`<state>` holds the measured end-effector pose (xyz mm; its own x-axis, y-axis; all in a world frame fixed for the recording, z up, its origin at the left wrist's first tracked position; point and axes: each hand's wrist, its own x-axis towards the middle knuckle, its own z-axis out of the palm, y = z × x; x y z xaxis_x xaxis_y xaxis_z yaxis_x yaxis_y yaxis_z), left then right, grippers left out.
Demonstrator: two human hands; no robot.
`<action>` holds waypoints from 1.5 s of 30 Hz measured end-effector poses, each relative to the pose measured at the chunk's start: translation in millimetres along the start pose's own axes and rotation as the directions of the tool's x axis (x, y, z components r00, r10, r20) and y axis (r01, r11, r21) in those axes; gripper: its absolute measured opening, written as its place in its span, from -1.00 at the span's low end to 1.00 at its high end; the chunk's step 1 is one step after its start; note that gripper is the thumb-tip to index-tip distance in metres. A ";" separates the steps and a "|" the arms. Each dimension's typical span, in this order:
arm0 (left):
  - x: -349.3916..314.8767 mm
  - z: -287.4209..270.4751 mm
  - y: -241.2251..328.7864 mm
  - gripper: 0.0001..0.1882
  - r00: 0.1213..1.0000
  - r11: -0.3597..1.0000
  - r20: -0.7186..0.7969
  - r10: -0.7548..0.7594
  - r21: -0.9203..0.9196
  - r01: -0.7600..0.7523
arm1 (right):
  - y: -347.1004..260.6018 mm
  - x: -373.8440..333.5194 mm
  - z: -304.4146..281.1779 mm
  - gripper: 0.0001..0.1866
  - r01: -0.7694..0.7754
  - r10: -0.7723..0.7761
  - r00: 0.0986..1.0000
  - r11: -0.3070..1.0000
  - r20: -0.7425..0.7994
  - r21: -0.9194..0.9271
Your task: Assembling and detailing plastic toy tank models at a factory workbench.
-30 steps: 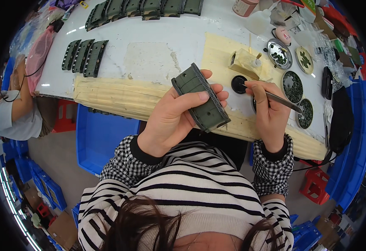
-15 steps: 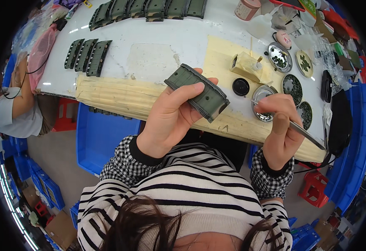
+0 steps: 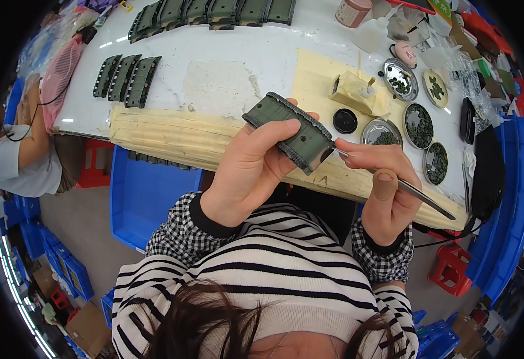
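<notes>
My left hand (image 3: 241,167) grips a camouflage-green plastic part (image 3: 305,146) with ridged edges, the thumb lying across its face. It is held tilted above the table's front edge. In my right hand (image 3: 387,179) is a pair of metal tweezers (image 3: 423,196). Their tip meets the part's right end; whether a small piece sits in it is too small to tell. Beyond that hand stand a metal dish (image 3: 383,128) and two round dishes (image 3: 418,127) (image 3: 435,163) holding small dark green bits. A round black lid (image 3: 345,122) lies nearby.
Three similar green parts (image 3: 118,79) lie at the left, and a row of several more (image 3: 214,13) at the back. A tape-wrapped block (image 3: 357,93) holds a small bottle. A blue bin (image 3: 148,203) sits below the table. Another person's arm (image 3: 31,131) is at far left.
My right hand has moved left from above the metal dish, bringing the tweezers' tip to the part's right end. My left hand and the part have shifted slightly right.
</notes>
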<state>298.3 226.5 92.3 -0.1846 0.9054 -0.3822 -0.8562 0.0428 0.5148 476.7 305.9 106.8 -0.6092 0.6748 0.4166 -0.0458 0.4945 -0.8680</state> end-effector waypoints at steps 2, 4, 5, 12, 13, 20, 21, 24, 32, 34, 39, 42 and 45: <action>-0.7 0.3 -0.1 -0.61 1.000 1.000 -0.004 -0.001 0.007 0.001 | 0.1 -0.4 0.5 -0.78 -0.003 0.003 1.000 1.000 0.000 0.006; -1.1 0.3 -0.2 -0.61 1.000 1.000 -0.003 -0.001 0.007 0.001 | -0.2 -0.4 0.3 -0.78 -0.007 0.007 1.000 1.000 0.001 0.000; -1.2 0.2 -0.3 -0.61 1.000 1.000 -0.001 0.000 0.004 0.000 | -0.1 -0.5 0.8 -0.78 -0.004 0.004 1.000 1.000 -0.005 0.002; -0.6 -1.7 -1.4 -0.60 1.000 1.000 0.010 -0.002 -0.020 0.002 | 1.0 -0.1 2.9 -0.79 0.015 -0.015 1.000 1.000 -0.011 -0.019; -0.6 -1.6 -1.3 -0.60 1.000 1.000 0.012 -0.003 -0.020 0.003 | 0.9 0.0 2.9 -0.80 0.018 -0.019 1.000 1.000 -0.011 -0.020; 0.0 -2.0 -1.8 -0.61 1.000 1.000 -0.003 0.000 -0.017 0.000 | 0.7 -0.6 3.4 -0.81 0.008 -0.008 1.000 0.999 -0.010 -0.033; 0.1 -2.5 -2.1 -0.61 1.000 1.000 -0.009 0.003 -0.015 -0.003 | 1.0 -1.0 4.6 -0.81 0.010 -0.010 1.000 0.999 -0.014 -0.034; -0.2 -3.0 -2.2 -0.61 1.000 0.999 -0.003 0.002 -0.032 -0.002 | -0.9 -0.9 4.6 -0.83 0.008 -0.008 1.000 0.998 -0.003 -0.059; -2.0 -2.7 -3.1 -0.60 1.000 1.000 -0.019 -0.005 -0.030 0.005 | -5.2 -1.1 5.0 -0.87 0.012 -0.009 1.000 0.994 0.030 -0.106; -2.2 -2.1 -3.2 -0.59 1.000 1.000 -0.021 -0.005 -0.021 0.005 | -4.4 0.0 4.7 -0.87 0.041 -0.036 0.998 0.990 0.043 -0.133; -3.3 -2.1 -5.2 -0.59 1.000 1.000 -0.022 -0.001 -0.006 0.000 | -7.0 -2.8 4.2 -0.88 0.058 -0.051 0.997 0.987 0.050 -0.148; -4.9 -1.4 -5.0 -0.60 1.000 1.000 0.000 0.003 0.001 -0.003 | -6.5 -3.6 3.2 -0.87 0.112 -0.102 0.993 0.977 0.065 -0.179; -5.4 1.5 -4.1 -0.59 1.000 1.000 0.017 -0.005 -0.004 0.006 | -10.4 -4.4 0.6 -0.85 0.141 -0.124 0.988 0.967 0.092 -0.212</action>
<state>303.5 222.0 93.4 -0.1717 0.9122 -0.3720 -0.8593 0.0460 0.5094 479.5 297.5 113.8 -0.6688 0.5552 0.4945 0.0375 0.6894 -0.7234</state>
